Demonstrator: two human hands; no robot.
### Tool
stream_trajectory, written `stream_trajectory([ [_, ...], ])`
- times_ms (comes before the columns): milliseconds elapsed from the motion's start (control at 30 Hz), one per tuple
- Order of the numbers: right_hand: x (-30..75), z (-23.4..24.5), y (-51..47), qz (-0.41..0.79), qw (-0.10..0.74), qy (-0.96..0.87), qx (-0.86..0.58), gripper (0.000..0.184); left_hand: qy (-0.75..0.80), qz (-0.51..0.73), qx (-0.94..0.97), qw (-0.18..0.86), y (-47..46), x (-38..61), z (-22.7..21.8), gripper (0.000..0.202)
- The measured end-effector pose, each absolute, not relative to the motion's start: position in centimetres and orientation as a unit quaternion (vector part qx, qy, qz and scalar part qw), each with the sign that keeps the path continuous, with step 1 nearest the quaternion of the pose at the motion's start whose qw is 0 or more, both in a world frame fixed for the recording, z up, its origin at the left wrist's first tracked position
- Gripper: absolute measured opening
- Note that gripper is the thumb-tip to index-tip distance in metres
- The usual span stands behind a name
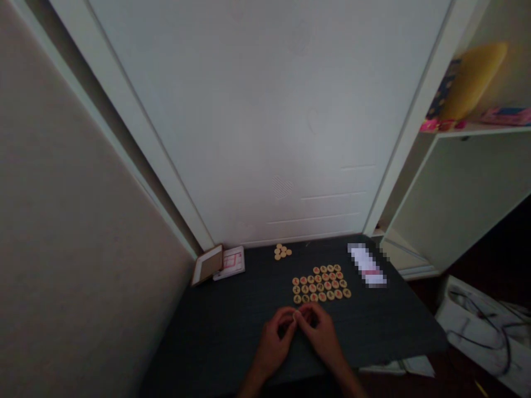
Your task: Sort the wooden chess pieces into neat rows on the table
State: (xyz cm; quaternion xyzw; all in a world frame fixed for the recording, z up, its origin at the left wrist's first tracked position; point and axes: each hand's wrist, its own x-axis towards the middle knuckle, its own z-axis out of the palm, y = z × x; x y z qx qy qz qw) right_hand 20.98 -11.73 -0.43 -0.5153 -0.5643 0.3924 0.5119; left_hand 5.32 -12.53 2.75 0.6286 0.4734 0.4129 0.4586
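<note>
My left hand (276, 340) and my right hand (319, 330) meet at their fingertips over the front part of the dark table. Both are closed in a pinch. A small pale thing (296, 314) shows between the fingertips, mostly hidden, so its kind is unclear. Just beyond my fingers, round wooden Chinese chess pieces (320, 287) lie in close rows, marked with red or dark characters. Farther back sits a small loose group of plain-looking round pieces (282, 252), their faces showing no clear marks.
The dark table (219, 326) stands against a white panel (265, 121). An open brown box (208, 264) and a white card with red lines (231, 262) lie at the back left. At the right is a blurred white packet (367, 265). A white bin with cables (485, 331) stands beyond the right edge.
</note>
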Motion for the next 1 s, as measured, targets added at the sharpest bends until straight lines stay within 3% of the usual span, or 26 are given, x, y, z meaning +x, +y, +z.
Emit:
stream_trajectory([
  [1000, 20.45, 0.52, -11.77, 0.377, 0.496, -0.56, -0.546, 0.034, 0.469, 0.413, 0.596, 0.505, -11.93, 4.49, 1.99, 0.027],
])
